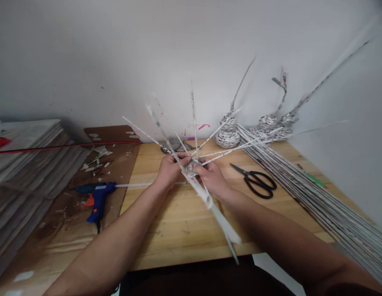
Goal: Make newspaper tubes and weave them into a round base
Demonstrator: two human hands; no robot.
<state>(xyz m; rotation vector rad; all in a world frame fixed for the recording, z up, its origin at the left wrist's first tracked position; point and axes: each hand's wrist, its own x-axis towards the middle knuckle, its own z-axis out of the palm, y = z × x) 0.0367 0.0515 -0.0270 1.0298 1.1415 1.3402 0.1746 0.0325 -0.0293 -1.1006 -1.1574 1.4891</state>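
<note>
A small woven piece of rolled newspaper (191, 167) is held between both hands above the wooden table. Thin paper rods (193, 111) stick out of it in several directions, some blurred by motion. My left hand (171, 169) grips its left side, fingers closed. On its right side my right hand (211, 176) pinches it with the thumb on top. One thick, blurred paper strip (217, 213) runs from the piece down towards the table's front edge.
Black scissors (261, 183) lie right of my hands, beside a long bundle of paper rods (299, 189). Woven gourd shapes (228, 133) stand by the wall. A blue glue gun (99, 202) and paper scraps (96, 162) lie left, near stacked newspapers (33, 164).
</note>
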